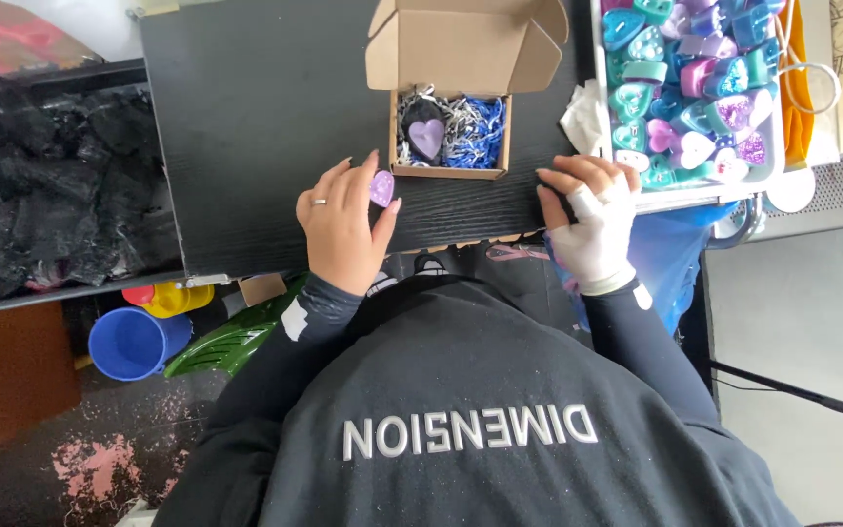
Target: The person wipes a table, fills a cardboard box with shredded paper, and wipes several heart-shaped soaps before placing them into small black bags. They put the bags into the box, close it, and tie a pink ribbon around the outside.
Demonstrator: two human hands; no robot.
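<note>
Left hand (pixel 341 226) fingers pinch small purple heart piece (pixel 381 187), 7 o'clock of open cardboard box (pixel 451 137). Right hand (pixel 592 215), wrapped white, fingers curled, empty, on black table (pixel 256 117) edge at tray (pixel 778 161) of hearts.

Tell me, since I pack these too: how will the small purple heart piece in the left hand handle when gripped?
The purple heart piece looks rigid and glossy, so probably slippery between fingertips. It is small, pinched lightly by the left hand, so likely light. Being flat, it should not roll.

Tray of hearts (pixel 695 190) cut off above
</note>
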